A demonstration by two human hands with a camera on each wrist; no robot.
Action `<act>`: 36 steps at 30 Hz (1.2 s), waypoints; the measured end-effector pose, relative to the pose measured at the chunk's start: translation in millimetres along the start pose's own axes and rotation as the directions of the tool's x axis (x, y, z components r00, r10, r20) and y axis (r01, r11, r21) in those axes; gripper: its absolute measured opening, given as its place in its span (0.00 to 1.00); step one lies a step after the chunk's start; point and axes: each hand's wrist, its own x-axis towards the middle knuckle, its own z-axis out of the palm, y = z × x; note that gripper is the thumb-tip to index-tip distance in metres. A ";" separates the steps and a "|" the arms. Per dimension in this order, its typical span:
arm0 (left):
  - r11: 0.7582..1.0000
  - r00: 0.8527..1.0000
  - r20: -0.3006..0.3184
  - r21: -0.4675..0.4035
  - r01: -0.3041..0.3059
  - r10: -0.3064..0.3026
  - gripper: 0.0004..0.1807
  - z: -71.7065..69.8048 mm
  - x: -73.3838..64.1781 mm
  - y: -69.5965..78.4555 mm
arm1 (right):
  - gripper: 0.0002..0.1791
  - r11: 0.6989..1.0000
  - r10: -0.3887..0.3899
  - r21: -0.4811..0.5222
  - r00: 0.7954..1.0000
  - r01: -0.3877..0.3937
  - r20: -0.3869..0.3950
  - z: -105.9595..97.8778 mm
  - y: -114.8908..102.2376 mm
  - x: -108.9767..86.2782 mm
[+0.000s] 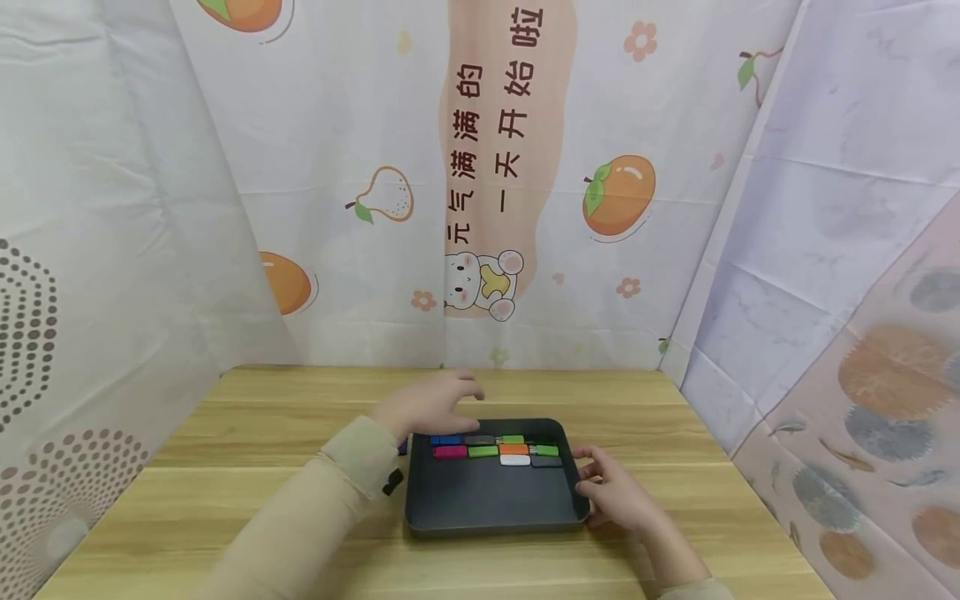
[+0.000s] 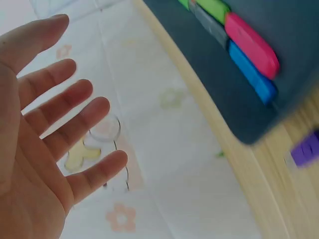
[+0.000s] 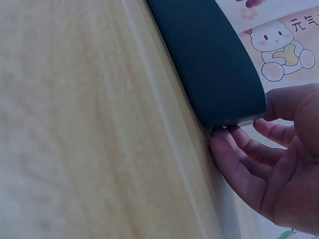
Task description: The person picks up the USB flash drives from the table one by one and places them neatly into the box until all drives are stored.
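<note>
A dark grey tray [image 1: 491, 500] lies on the table, with several USB flash drives in rows along its far side. Among them are a pink USB drive [image 1: 450, 452], a blue one [image 2: 251, 72], an orange one [image 1: 513, 449] and a white one [image 1: 514, 460]. Above the tray's far left corner hovers my left hand [image 1: 431, 404], fingers spread and holding nothing. My right hand [image 1: 618, 496] grips the tray's right wall near the front corner, its fingertips against the outside in the right wrist view.
Left of the tray a purple USB drive [image 2: 305, 149] and a small black object [image 1: 393, 481] lie on the wooden table [image 1: 225, 467], partly near my left sleeve. Printed curtains [image 1: 337, 125] hang behind and on both sides.
</note>
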 end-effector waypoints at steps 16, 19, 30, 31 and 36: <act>0.995 0.994 -0.044 0.018 0.101 -0.100 0.40 -11.4 -46.1 -67.7 | 0.25 1.000 0.010 -0.021 1.000 -0.011 -0.007 -0.1 -1.6 1.5; 0.992 0.995 -0.037 0.077 0.100 -0.097 0.40 -11.0 -53.4 -75.6 | 0.26 1.000 0.010 -0.020 1.000 -0.011 -0.012 0.0 -1.5 1.1; 0.978 0.986 0.090 0.169 0.123 -0.140 0.31 8.9 -69.4 -95.2 | 0.26 0.999 0.017 -0.034 0.999 -0.019 -0.042 0.8 0.7 3.1; 0.977 0.985 0.099 0.176 0.124 -0.143 0.30 12.2 -70.4 -95.2 | 0.26 0.999 0.018 -0.034 0.999 -0.020 -0.043 0.8 0.8 3.2; 0.986 0.984 0.139 0.135 0.095 -0.114 0.30 29.3 -73.8 -94.0 | 0.26 0.999 0.022 -0.034 0.999 -0.024 -0.045 1.3 1.2 3.2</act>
